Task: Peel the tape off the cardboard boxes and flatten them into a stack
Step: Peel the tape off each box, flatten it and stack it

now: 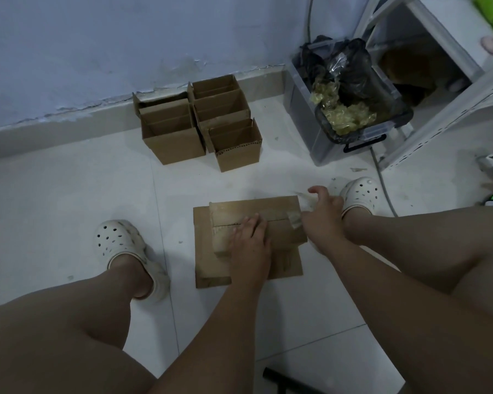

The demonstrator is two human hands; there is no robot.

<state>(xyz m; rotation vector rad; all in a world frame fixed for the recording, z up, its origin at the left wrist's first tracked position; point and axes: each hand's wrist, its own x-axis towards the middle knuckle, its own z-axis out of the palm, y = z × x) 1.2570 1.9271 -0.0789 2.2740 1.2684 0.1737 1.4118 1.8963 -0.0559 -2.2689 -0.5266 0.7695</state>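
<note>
A small taped cardboard box point(279, 211) lies on a flattened piece of cardboard point(202, 251) on the floor between my feet. My left hand point(249, 243) presses flat on the box's top, fingers straight. At the box's right end my right hand point(322, 214) pinches a strip of clear tape point(295, 221) that is partly lifted off the box. Part of the box is hidden under my left hand.
Several open cardboard boxes point(199, 123) stand by the wall. A grey bin point(305, 123) with a black bag full of crumpled tape sits at the right, beside a white metal shelf point(439, 109). My feet in white clogs point(120, 240) flank the work spot.
</note>
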